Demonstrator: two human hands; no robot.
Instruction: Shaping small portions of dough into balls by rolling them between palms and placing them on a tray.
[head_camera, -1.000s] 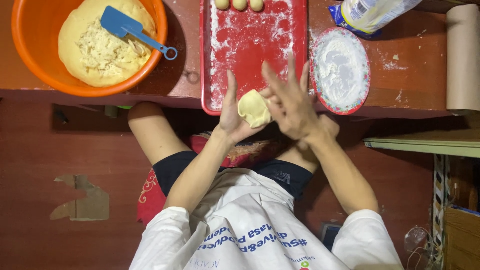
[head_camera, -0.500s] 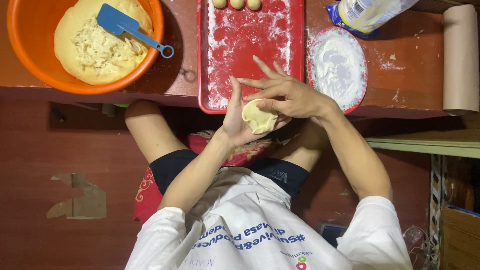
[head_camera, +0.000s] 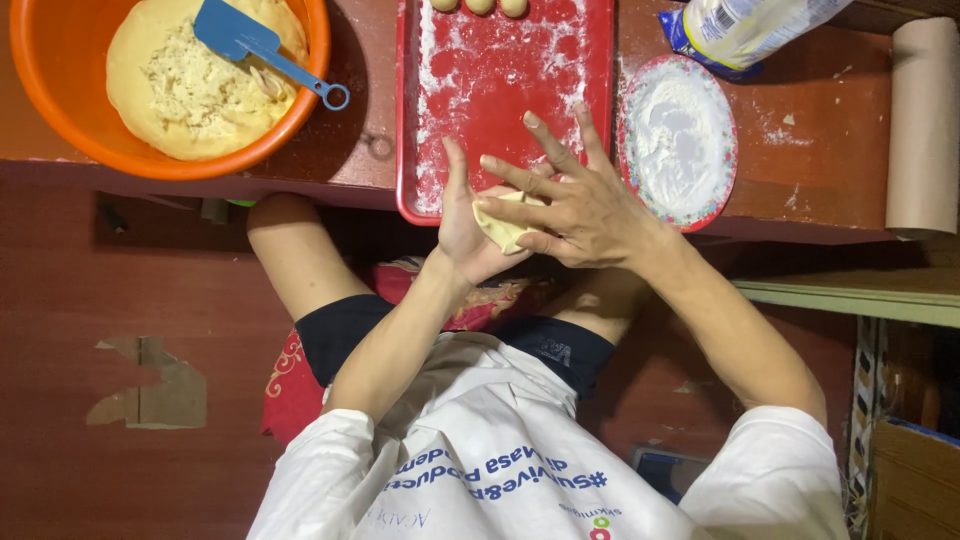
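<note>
A pale piece of dough lies in the palm of my left hand, which is held upright just below the near edge of a red floured tray. My right hand lies across it with fingers spread, pressing the dough against the left palm. Three small dough balls sit at the tray's far edge. An orange bowl at the left holds a large mass of dough with a blue spatula resting in it.
A patterned plate of white flour stands right of the tray. A plastic flour bag lies behind it. A brown paper roll sits at the far right. All rest on a low reddish table; my bent legs are below it.
My right hand has turned from fingers pointing up beside the dough to lying flat across it. Both hands shifted slightly toward the tray's near edge, and the dough looks flatter.
</note>
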